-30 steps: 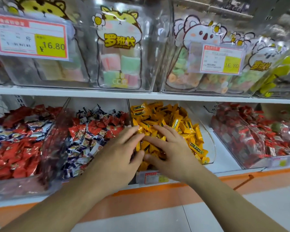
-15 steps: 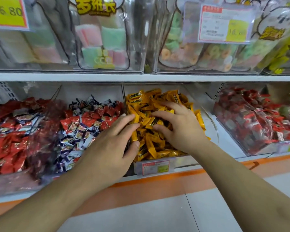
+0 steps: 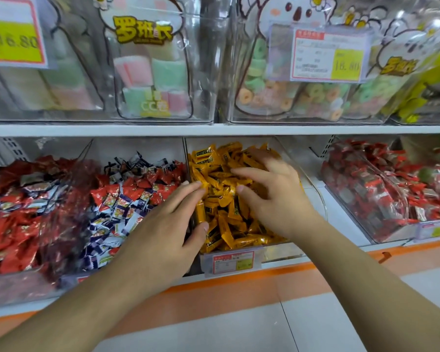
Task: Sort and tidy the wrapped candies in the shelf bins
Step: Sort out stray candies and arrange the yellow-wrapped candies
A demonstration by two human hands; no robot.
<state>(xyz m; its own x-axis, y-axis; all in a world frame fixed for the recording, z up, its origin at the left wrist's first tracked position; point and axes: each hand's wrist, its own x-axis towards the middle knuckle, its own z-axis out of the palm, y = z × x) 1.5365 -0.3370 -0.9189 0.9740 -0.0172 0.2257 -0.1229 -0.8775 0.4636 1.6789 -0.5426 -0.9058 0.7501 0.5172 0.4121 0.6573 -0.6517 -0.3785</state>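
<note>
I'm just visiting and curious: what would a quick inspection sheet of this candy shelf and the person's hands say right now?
Surface: white lower shelf holding clear bins, with an orange strip along its front edge.
Job's things: yellow wrapped candies heaped in the middle bin; red and blue-white candies in the bin to its left; red candies in the bin on the right.
Clutter: nothing seen loose outside the bins.
Hands: left hand lies at the yellow bin's left edge, fingers straight; right hand rests spread on the yellow pile.
Cables: nothing seen.
Surroundings: upper shelf bins of pastel sweets, price tags, pale floor.
</note>
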